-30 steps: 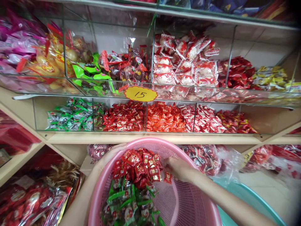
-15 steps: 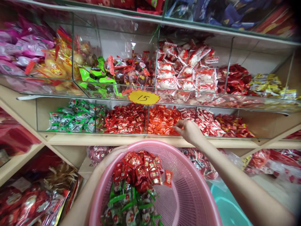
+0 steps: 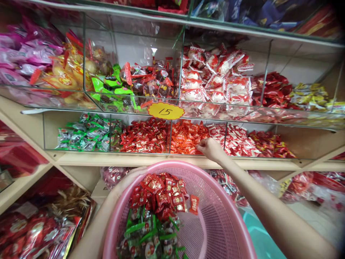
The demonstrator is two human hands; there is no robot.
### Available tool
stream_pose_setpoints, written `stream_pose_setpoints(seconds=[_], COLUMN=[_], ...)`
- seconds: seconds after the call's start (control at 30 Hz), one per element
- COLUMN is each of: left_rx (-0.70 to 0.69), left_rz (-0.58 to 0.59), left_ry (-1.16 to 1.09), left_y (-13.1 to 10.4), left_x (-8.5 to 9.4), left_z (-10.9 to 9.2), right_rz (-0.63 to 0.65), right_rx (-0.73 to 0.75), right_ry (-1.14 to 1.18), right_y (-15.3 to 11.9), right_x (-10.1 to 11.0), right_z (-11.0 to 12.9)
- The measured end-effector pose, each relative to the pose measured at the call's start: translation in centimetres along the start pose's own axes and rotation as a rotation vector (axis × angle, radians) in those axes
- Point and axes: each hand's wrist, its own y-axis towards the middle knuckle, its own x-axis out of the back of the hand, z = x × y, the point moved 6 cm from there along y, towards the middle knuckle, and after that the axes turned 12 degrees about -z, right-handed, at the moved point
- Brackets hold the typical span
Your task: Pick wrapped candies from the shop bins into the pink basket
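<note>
1. The left hand had its grip closed on the upper left rim of the pink basket, while the right hand was at the front of the orange sweets. Its fingers were curled, but I could not tell whether that grip was open, or closed on a packet

2. The basket stood just in front of the wooden shelf edge, its mouth tilted toward the viewer; what bore its weight was out of sight. The sweets lay in a bin beneath the yellow label, between the dark red sweets and the red-and-white sweets

3. The basket was probably light and slightly flexible, its thick rolled rim the surest hold. A load heaped to one side would likely have made it tip, so the rim wanted steadying

4. The sweets looked light and small, their wrappers likely slick; a pinch across the body of a packet would probably have held better than a crimped end

5. The basket was pink plastic, finely perforated inside, with red packets above green-trimmed packets, and one orange-red packet to their right. The orange sweets were glossy, with pale lettering
</note>
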Motion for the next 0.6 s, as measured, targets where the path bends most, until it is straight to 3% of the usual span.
stream_pose_setpoints(seconds=[0.2, 0.43, 0.5, 0.6], left_rx=[0.024, 0.04, 0.044, 0.063], left_rz=[0.001, -0.099, -0.083, -0.032], left_ry=[-0.003, 0.029, 0.016, -0.016], left_y=[0.0, 0.6, 0.3, -0.3], left_x=[-0.1, 0.9, 0.6, -0.2], left_z=[0.1, 1.4, 1.0, 0.1], right_rz=[-0.125, -0.266, -0.226, -0.022], right_rx=[0.025, 0.06, 0.088, 0.207], right_ry=[0.176, 0.363, 0.429, 0.486], right_y=[-0.5, -2.6, -4.0, -6.9], right_x=[1.1, 5.1, 5.7, 5.0], right_z=[-0.2, 1.2, 1.9, 3.4])
